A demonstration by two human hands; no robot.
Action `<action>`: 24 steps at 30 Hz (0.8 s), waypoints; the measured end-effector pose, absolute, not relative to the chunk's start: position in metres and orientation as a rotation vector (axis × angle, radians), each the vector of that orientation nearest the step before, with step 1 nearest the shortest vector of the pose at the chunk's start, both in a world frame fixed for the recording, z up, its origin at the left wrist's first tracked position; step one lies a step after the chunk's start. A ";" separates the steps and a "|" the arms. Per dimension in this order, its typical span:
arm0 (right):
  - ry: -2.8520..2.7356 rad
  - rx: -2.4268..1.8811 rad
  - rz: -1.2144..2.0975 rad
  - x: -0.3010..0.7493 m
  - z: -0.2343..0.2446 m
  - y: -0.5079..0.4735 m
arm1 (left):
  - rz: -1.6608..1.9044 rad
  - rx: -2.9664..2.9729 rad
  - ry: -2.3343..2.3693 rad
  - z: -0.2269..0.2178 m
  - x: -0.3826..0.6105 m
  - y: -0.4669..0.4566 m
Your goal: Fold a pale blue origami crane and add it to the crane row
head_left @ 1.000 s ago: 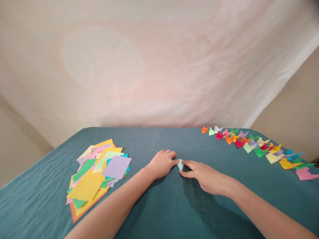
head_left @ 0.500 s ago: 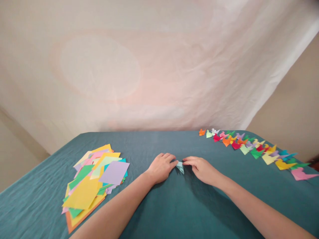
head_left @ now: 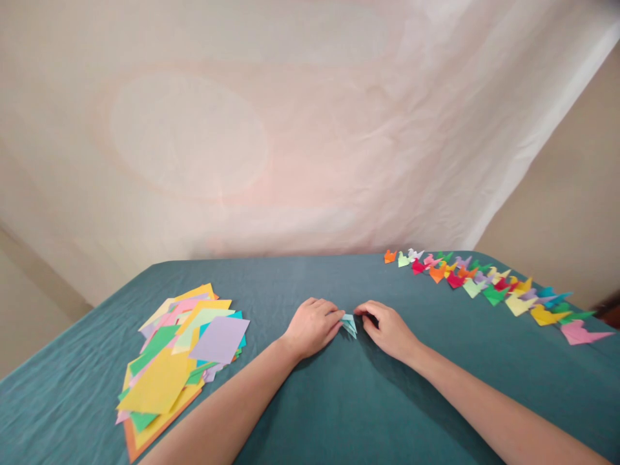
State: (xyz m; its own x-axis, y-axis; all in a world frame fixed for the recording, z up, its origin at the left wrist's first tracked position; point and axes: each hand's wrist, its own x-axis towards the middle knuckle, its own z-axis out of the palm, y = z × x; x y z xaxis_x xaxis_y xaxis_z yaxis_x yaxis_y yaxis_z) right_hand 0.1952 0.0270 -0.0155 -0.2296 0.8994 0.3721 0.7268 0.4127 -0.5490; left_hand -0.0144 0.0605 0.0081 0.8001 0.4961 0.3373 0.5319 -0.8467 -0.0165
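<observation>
While the left hand, its fingers nearly closed, holds the left edge of the small, pointed, pale-blue folded paper on the teal cloth-covered table, the right hand, curled, partly open and empty, is just beside it.

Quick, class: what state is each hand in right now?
Left hand: closed on the pale blue folded paper.
Right hand: fingers loosely curled beside that paper; whether touching cannot be told.
</observation>
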 end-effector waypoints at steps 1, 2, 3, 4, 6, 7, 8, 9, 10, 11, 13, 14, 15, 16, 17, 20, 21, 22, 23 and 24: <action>-2.018 -1.363 0.341 0.194 -0.016 0.027 | -0.506 -2.876 -0.818 0.007 -0.014 0.061; -2.016 -1.350 0.341 0.193 -0.017 0.027 | -0.521 -2.877 -0.810 0.006 -0.014 0.062; -2.015 -1.337 0.339 0.193 -0.018 0.026 | -0.533 -2.877 -0.801 0.005 -0.014 0.063; -2.015 -1.326 0.337 0.193 -0.019 0.027 | -0.544 -2.876 -0.788 0.004 -0.014 0.063; -2.018 -1.309 0.331 0.193 -0.020 0.027 | -0.556 -2.874 -0.758 0.003 -0.014 0.064; -2.021 -1.303 0.327 0.193 -0.021 0.027 | -0.560 -2.874 -0.742 0.003 -0.014 0.064; -2.027 -1.297 0.324 0.193 -0.021 0.027 | -0.561 -2.875 -0.726 0.002 -0.014 0.064; -2.036 -1.292 0.319 0.193 -0.021 0.027 | -0.563 -2.878 -0.711 0.002 -0.014 0.064; -2.048 -1.288 0.314 0.192 -0.021 0.027 | -0.564 -2.881 -0.700 0.002 -0.014 0.064; -2.060 -1.285 0.308 0.192 -0.021 0.027 | -0.563 -2.885 -0.691 0.001 -0.013 0.064; -2.081 -1.280 0.294 0.192 -0.021 0.027 | -0.558 -2.889 -0.680 0.000 -0.013 0.065; -2.087 -1.281 0.288 0.192 -0.021 0.027 | -0.552 -2.890 -0.678 0.000 -0.013 0.065; -2.090 -1.282 0.282 0.191 -0.021 0.027 | -0.544 -2.891 -0.674 0.000 -0.013 0.065; -2.092 -1.284 0.278 0.191 -0.022 0.027 | -0.533 -2.893 -0.670 0.000 -0.012 0.065; -2.093 -1.285 0.274 0.191 -0.022 0.027 | -0.519 -2.897 -0.665 -0.001 -0.012 0.065; -2.097 -1.287 0.264 0.191 -0.023 0.027 | -0.478 -2.918 -0.653 0.000 -0.011 0.065; -2.100 -1.288 0.261 0.191 -0.024 0.027 | -0.469 -2.927 -0.654 0.000 -0.011 0.065; -2.103 -1.291 0.259 0.191 -0.024 0.026 | -0.464 -2.935 -0.656 0.001 -0.011 0.065; -2.105 -1.293 0.257 0.191 -0.024 0.026 | -0.461 -2.942 -0.660 0.001 -0.011 0.065; -2.103 -1.296 0.257 0.191 -0.024 0.026 | -0.460 -2.948 -0.664 0.001 -0.011 0.065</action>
